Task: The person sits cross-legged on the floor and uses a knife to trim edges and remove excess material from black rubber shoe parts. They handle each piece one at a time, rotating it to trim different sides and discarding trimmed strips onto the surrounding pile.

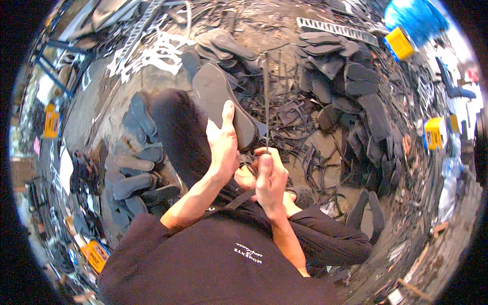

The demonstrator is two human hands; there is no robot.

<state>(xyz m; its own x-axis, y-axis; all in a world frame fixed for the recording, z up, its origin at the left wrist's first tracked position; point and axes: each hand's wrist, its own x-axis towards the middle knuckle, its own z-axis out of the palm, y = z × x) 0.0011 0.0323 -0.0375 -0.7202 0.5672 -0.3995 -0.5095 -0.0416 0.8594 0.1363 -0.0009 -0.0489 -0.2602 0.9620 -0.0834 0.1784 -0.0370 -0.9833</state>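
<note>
Clamps a dark grey, matt, foot-shaped sole (211, 89) in the left hand (222, 145), with the thumb pressed along its upper face and the other fingers mostly out of sight behind. Holds it aslant above the littered brown-grey floor (323, 152), just beyond the raised left leg in black trousers (175, 122). Closes the fingers of the right hand (269, 178) round the near end of a long, thin, straight grey blade or rod (267, 101), aimed at the floor's far edge. Cannot tell its exact kind, nor what handle lies inside the fist. Cannot tell either whether it touches the sole, only that it runs just beside the sole's near end.

Has thin, curled black offcuts (310, 165) strewn over the floor beyond and right of the right hand, cluttering the ground between the heaps. Faces a pile of grey-black soles (226, 48) toward the floor's far edge, close behind the held one. Has a larger heap of dark soles (363, 107) on the right, and a looser group of blue-grey soles (134, 175) on the left, cut off from the hands by the left leg. Shows white cut-out sheet scraps (162, 53) toward the far left corner, with a dark blue metal frame (61, 66) nearer the left edge, and a rounded bright blue object (419, 20) beside a yellow box (400, 44) toward the far right corner.
</note>
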